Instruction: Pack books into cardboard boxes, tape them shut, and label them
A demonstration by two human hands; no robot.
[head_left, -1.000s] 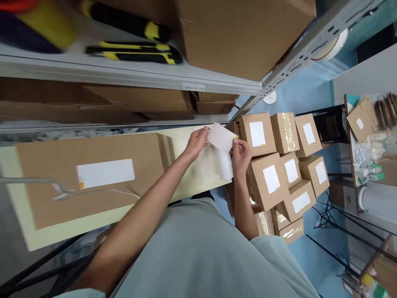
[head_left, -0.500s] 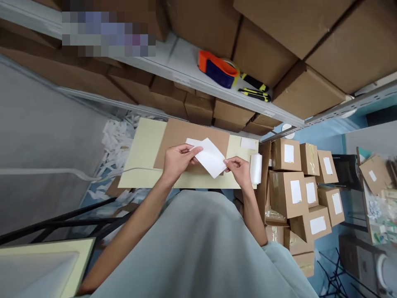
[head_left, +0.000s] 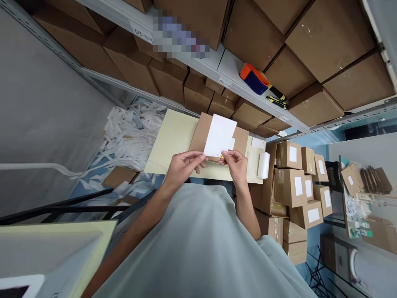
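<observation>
A white rectangular paper sheet lies over a brown rectangular cardboard piece. The bare left hand pinches its lower-left corner, the bare right hand its lower-right — with only the near edge gripped, its far end could droop or curl, and uneven pulling could crease it.

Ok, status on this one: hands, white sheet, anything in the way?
Left hand, right hand: pinching white sheet at near corners. Held over cardboard box. White label behind it, partly hidden; no obstruction seen.
</observation>
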